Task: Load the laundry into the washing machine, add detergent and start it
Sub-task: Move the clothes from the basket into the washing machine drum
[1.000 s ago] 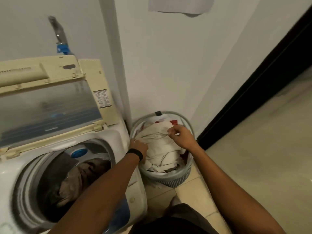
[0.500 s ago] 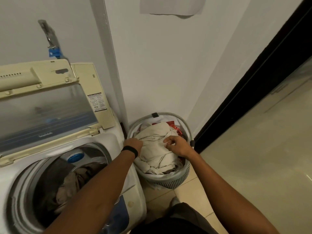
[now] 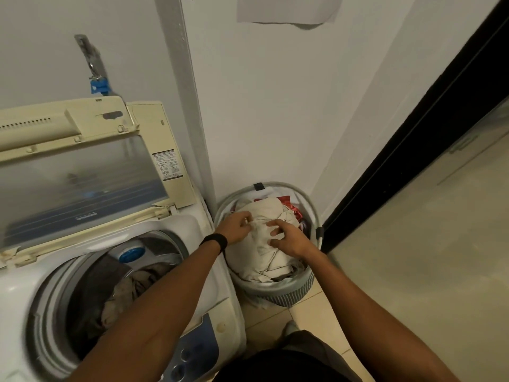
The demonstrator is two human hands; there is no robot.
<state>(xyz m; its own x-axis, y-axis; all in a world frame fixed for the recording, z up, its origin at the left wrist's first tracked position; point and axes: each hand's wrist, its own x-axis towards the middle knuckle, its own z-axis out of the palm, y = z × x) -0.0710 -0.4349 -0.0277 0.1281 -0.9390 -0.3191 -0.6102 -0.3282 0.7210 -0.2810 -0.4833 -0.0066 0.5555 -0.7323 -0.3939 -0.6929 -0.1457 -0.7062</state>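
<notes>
Cream cotton sheet (image 3: 264,244) is bunching under both hands: left hand (image 3: 236,226) pinching, right hand (image 3: 289,239) clawing; trailing folds may be snagging the grey round basket (image 3: 311,205).

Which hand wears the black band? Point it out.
The left hand, the one nearer the washing machine: the black band circles its wrist. The right hand, also on the cream cloth in the basket, has a bare wrist.
</notes>
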